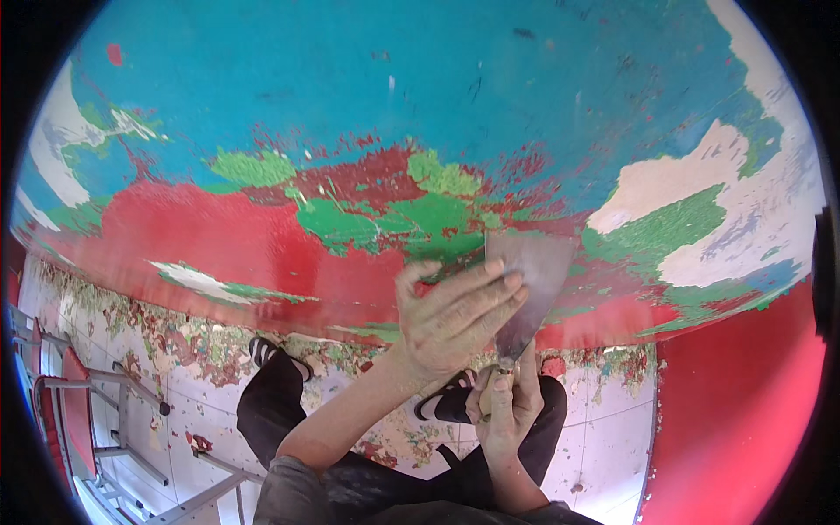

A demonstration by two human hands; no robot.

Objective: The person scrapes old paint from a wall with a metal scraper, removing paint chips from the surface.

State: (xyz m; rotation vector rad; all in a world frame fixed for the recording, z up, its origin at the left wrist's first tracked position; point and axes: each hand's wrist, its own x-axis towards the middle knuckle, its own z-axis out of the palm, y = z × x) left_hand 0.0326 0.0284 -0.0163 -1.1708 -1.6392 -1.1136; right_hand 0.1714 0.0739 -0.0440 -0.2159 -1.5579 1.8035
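Note:
A wall with peeling paint (367, 79) stands before me, blue above and red below, with green, maroon and pale patches between. My right hand (508, 410) grips the handle of a wide-bladed scraper (535, 282), whose metal blade points up against the wall. The fingers of my left hand (453, 315) lie extended on the blade's face, with the thumb apart from them. Around the blade's upper edge are green and maroon paint layers. The hands hide most of the scraper's handle.
Paint flakes (190, 348) litter the tiled floor (604, 453) along the wall's foot. A metal-framed ladder or stand (125, 420) is at the lower left, beside red panels. A red wall surface (735, 407) borders the floor at right. My sandaled feet (266, 354) are near the wall.

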